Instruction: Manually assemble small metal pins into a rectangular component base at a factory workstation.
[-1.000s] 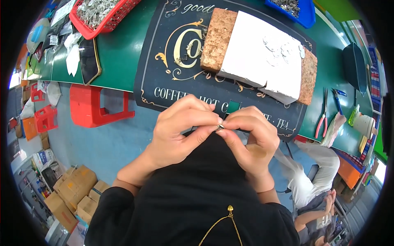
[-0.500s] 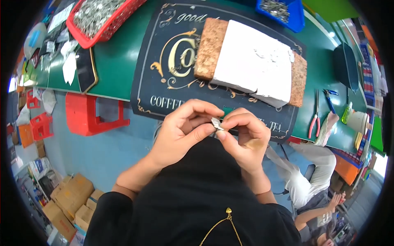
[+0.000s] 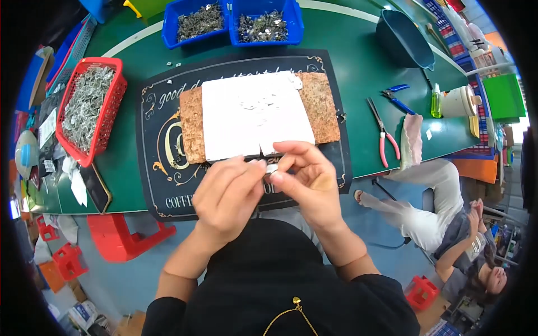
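My left hand (image 3: 227, 196) and my right hand (image 3: 305, 179) meet at the near edge of the green table (image 3: 358, 73), fingertips pinched together on a small silvery metal part (image 3: 271, 168). Most of the part is hidden by my fingers. Just beyond my hands lies a white sheet (image 3: 252, 115) on a cork board (image 3: 193, 126), with a few small pale pieces scattered on it. Both rest on a black printed mat (image 3: 154, 151).
A red basket (image 3: 87, 109) of metal pieces stands at the left, two blue bins (image 3: 232, 22) of dark parts at the back. Pink-handled pliers (image 3: 384, 134), blue-handled pliers, a cloth, a small bottle and a dark bowl (image 3: 403, 36) lie right. Another person (image 3: 443, 213) sits at the lower right.
The view has swung so the table now lies square in front. My hands stay pinched together on the small part, now closer to the mat's near edge.
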The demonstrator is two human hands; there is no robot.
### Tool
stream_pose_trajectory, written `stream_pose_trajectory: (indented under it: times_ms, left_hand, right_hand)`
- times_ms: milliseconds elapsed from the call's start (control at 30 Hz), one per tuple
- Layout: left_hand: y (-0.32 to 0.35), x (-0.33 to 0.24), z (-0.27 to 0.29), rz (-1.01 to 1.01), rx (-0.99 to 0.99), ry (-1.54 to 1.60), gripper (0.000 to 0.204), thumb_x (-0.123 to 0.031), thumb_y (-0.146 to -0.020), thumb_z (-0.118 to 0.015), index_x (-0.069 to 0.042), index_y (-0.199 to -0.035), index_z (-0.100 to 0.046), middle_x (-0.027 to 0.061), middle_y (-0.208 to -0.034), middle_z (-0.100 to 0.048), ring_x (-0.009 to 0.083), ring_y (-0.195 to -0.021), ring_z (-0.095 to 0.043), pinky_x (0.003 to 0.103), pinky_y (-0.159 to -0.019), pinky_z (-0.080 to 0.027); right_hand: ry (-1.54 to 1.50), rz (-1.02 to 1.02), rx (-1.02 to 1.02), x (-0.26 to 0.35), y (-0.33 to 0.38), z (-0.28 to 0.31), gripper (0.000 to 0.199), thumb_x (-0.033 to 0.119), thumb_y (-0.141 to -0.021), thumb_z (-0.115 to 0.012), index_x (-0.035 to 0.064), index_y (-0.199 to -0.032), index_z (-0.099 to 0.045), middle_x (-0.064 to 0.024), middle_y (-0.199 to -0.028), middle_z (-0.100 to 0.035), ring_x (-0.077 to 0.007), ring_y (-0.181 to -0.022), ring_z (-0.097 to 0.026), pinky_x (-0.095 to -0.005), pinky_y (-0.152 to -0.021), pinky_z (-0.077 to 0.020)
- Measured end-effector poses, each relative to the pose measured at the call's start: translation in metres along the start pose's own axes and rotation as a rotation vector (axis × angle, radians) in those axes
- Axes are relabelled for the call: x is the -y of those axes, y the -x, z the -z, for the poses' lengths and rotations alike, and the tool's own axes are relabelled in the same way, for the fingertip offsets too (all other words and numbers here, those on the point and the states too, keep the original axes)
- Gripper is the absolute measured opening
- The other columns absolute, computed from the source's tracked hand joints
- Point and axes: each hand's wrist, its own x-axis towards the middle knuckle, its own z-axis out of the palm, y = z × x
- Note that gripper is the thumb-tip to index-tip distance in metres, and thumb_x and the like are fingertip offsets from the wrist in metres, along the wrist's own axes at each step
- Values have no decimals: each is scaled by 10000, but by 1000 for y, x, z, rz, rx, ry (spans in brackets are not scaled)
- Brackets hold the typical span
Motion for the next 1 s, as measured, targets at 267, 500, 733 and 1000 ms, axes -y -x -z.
stream_pose_trajectory:
  times_ms: [267, 500, 733, 1000]
  left_hand:
    - [-6, 1, -21, 57, -97, 86, 223, 141, -666, -686, 28, -853, -642, 115, -788, -658, 237, -737, -664, 314, -696, -546]
    - [-15, 5, -15, 77, -44, 107, 220, 120, -706, -693, 14, -898, -673, 111, -818, -656, 231, -777, -653, 302, -711, -523]
    - [-12, 2, -14, 312, 21, 388, 171, 68, -747, -696, 9, -906, -674, 97, -830, -646, 200, -769, -628, 268, -671, -481]
    - [-9, -2, -8, 651, 67, 864, 101, 2, -887, -615, 46, -978, -610, 80, -911, -641, 128, -846, -618, 235, -744, -486]
  right_hand:
    - [196, 214, -70, 5, -6, 7, 391, -103, -829, -607, -50, -1201, -500, -76, -919, -599, -95, -832, -576, -210, -737, -479]
    - [1300, 396, -479, 61, -1, 122, 279, 139, -900, -601, 16, -1150, -603, -104, -1161, -591, -206, -1069, -557, -311, -882, -461]
    - [1889, 358, -616, 39, 10, 169, 373, 206, -884, -622, 17, -1198, -552, -123, -1166, -541, -327, -1052, -512, -430, -923, -396]
    - [1389, 247, -490, 66, 15, 178, 214, 127, -960, -469, -23, -1082, -561, -111, -965, -581, -212, -823, -580, -306, -731, -453]
